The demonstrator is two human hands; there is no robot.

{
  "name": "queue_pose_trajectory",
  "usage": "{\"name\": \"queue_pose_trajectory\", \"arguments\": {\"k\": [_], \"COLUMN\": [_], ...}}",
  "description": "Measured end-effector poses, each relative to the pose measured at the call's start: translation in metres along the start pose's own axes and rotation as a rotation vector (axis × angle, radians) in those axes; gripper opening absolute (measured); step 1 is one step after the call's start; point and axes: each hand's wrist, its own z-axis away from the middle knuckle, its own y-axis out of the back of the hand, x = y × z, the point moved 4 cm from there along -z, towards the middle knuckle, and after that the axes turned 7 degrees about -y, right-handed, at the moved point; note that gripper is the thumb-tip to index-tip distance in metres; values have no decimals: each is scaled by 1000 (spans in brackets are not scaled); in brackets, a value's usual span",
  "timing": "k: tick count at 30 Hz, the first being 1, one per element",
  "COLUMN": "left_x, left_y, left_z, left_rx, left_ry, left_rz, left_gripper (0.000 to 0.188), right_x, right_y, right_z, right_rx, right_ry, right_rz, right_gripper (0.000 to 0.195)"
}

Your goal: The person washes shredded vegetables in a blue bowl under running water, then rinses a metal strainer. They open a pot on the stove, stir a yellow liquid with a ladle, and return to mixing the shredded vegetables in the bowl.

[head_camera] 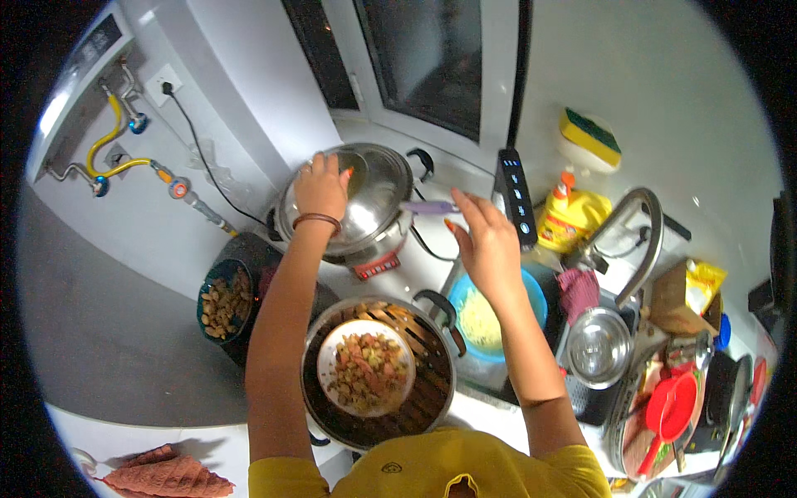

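My left hand [322,190] rests on the left side of a domed steel lid [380,193], which covers a wide pot on the counter. Whether its fingers grip the lid or only lie on it is hidden. To the right, my right hand [492,239] has its thumb and index finger apart around the end of a purple handle [429,207]. That handle sticks out beside the lidded pot. Nearer to me stands a pot with a slatted steamer rack [429,389]. On the rack sits a white plate [324,373] of chopped, mixed food [367,370].
A blue basin [540,305] with pale shreds stands right of the steamer. Beyond it are a faucet [650,230], steel bowl [599,347], detergent bottle [573,215] and red strainer [672,408]. At left, a dark container [225,299] holds brown pieces. A power cord [196,149] hangs on the wall.
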Motion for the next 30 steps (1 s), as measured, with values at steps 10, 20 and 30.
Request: {"name": "queue_pose_trajectory", "arguments": {"k": [10,20,30], "left_x": [119,209,259], "left_y": [94,129,76], "left_z": [22,77,158], "left_rx": [26,-178,-342], "left_ry": [-239,-183,44], "left_rz": [349,648,911], "left_gripper": [19,14,12], "right_x": [21,40,64], "right_y": [91,108,71], "right_z": [33,76,129], "right_rx": [103,62,-46], "right_ry": [-192,-242,-409], "right_rz": [-130,-219,-285], "right_gripper": [27,24,23]}}
